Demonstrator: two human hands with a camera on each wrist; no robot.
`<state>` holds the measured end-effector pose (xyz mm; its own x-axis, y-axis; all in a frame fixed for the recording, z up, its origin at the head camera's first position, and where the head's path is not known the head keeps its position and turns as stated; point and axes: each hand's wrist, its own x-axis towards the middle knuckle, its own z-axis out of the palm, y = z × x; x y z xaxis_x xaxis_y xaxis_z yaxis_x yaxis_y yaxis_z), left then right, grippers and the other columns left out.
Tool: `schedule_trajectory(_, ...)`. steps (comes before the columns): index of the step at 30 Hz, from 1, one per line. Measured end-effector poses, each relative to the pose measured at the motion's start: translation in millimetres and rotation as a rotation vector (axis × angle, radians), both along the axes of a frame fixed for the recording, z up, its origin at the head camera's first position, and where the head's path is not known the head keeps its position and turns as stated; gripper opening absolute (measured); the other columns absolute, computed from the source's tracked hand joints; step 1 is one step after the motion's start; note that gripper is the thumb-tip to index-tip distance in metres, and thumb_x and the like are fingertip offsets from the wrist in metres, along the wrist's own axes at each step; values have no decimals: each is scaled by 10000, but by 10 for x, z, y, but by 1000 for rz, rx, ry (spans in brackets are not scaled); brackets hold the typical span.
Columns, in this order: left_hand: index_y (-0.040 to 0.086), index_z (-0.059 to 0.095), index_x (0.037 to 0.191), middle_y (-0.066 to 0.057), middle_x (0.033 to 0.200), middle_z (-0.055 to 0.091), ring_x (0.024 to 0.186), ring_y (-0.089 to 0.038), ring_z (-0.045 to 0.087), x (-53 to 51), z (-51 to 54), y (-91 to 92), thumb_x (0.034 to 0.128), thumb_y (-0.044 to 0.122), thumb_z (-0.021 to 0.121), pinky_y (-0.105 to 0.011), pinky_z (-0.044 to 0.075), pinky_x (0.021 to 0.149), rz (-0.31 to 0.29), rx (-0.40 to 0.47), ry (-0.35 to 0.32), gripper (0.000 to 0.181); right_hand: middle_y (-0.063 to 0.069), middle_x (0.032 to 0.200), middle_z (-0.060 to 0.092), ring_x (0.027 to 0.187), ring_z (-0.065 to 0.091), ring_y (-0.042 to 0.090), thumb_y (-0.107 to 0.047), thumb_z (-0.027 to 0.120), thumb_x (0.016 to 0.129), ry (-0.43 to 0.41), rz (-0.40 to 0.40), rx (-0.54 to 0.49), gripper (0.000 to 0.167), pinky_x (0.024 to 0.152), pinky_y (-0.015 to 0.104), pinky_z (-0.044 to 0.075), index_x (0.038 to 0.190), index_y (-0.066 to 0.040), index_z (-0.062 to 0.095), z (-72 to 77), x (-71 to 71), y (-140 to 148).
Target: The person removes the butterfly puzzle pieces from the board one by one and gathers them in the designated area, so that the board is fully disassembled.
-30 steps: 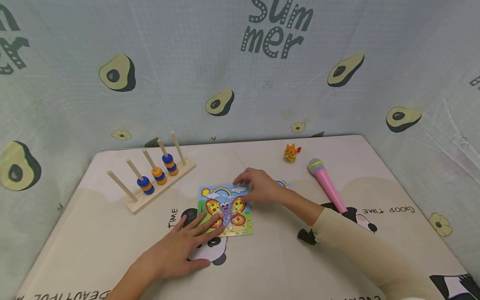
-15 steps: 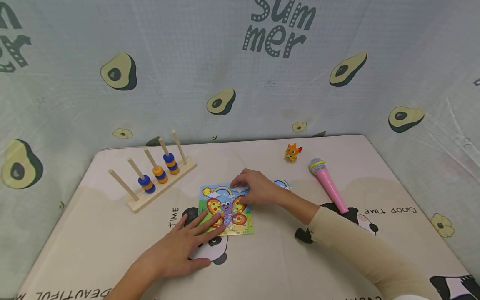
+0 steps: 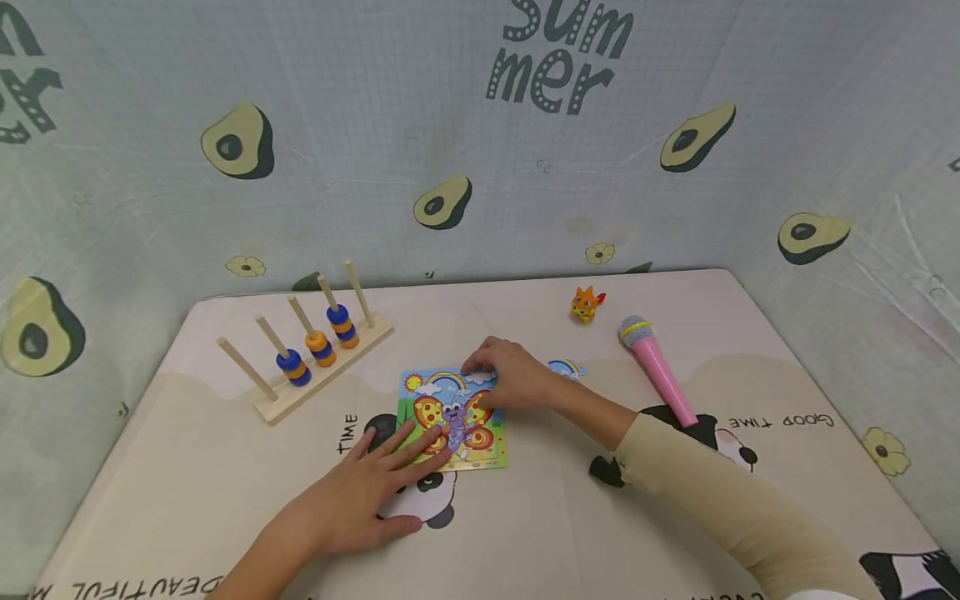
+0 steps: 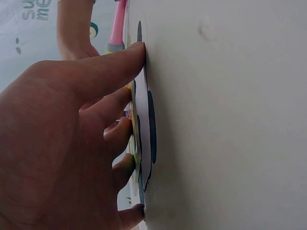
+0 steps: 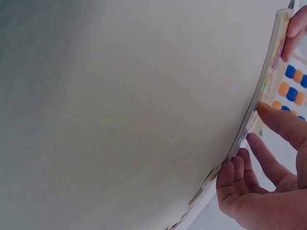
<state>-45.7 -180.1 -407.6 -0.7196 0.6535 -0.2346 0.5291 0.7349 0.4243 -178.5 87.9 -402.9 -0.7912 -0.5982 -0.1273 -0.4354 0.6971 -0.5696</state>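
A square butterfly puzzle (image 3: 452, 388) lies flat on the table in the head view, its picture partly covered by both hands. My left hand (image 3: 352, 500) has its fingers spread, the tips resting on the puzzle's lower left part and the thumb on the tablecloth. At the puzzle's upper right is my right hand (image 3: 517, 377), its fingers bent and apart, touching the board near the top edge and the right wing. In the right wrist view the thumb meets the puzzle (image 5: 268, 72); whether a separate piece is under these fingertips I cannot tell.
A wooden peg stand (image 3: 326, 375) with blue and orange rings stands at the back left. Behind the right hand lie a small rainbow piece (image 3: 566, 367), an orange toy figure (image 3: 585, 305) and a pink microphone (image 3: 660, 375). Patterned cloth hangs behind the table.
Since a second ago the right hand has shifted very slightly left along the puzzle, uncovering more of the rainbow piece. The left hand has stayed in place.
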Motion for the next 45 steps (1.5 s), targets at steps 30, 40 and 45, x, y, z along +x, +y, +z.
schedule_trajectory(30,417,306,1633,101,1747,195,1631,-348,106,-5,-18,10,961,535,668,-802,106,1187,18,-12,-25,773,60,1164,647,1075,568,196,-163,868,807,-24,15,28,459,1015,396,488,1228,-99,697,51,-33,-58)
schedule_trajectory(40,399,317,1634,84,1747,204,1628,-361,115,-7,-23,5,968,522,668,-808,119,1180,9,-6,-10,763,41,1161,689,1037,585,183,-139,875,801,-27,26,-2,463,971,360,511,1235,-94,721,24,-55,-45)
schedule_trajectory(45,409,313,1633,94,1747,198,1630,-349,109,-4,-16,14,968,523,666,-798,117,1189,14,-14,-13,762,33,1181,688,1033,578,183,-85,869,769,-35,32,-19,494,953,360,511,1242,-107,727,14,-69,-12)
